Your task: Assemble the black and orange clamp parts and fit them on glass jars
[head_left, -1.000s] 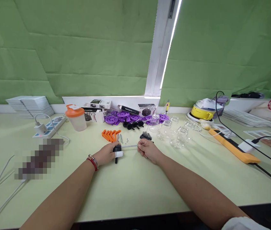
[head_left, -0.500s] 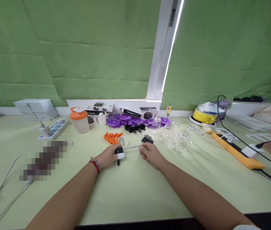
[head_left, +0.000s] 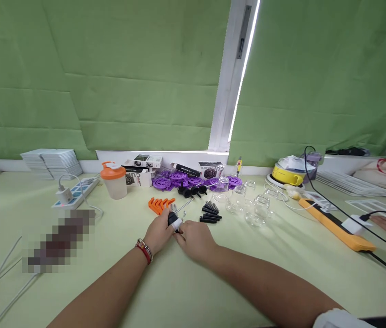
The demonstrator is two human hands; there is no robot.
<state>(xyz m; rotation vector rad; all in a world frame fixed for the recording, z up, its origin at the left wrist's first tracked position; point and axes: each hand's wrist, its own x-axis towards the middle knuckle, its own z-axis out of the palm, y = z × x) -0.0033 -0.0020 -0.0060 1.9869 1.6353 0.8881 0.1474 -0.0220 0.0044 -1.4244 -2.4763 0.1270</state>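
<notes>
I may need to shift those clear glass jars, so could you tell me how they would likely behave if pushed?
The glass jars look rigid and breakable; clustered closely, they would probably knock together. Round bodies suggest rolling if tipped.

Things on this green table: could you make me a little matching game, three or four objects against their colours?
Things:
1. shaker bottle lid
2. wheel-shaped parts
3. bowl
4. small pegs

Colours:
A. purple
B. black
C. orange
D. yellow

Pairs: 1-C, 2-A, 3-D, 4-B
</notes>
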